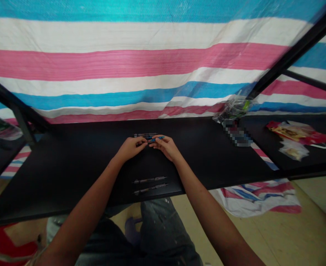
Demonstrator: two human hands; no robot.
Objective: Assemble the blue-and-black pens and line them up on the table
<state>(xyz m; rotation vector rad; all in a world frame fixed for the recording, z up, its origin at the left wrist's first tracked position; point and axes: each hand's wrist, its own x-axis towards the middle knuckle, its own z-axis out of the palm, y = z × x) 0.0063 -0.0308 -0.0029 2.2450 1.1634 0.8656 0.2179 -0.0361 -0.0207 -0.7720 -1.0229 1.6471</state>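
Note:
A blue pen (157,139) lies slantwise between my two hands, just above the black table. My right hand (167,147) is closed round its body, with the thumb and fingers on the blue part. At the pen's left end, the thumb and fingertips of my left hand (131,148) are pinched together on the tip; any small part between them is too small to make out. Behind my hands lie several dark pens (144,135), partly hidden by my fingers. Nearer to me, two clear-and-dark pens, an upper pen (149,180) and a lower pen (151,188), rest side by side.
The black table (76,166) ends close to my lap. At its right back are a crumpled clear plastic bag (236,107) and a blurred-out flat object (237,133). Red and clear packaging (298,135) lies on the right-hand table. Striped sheeting (124,62) hangs behind, between black frame bars.

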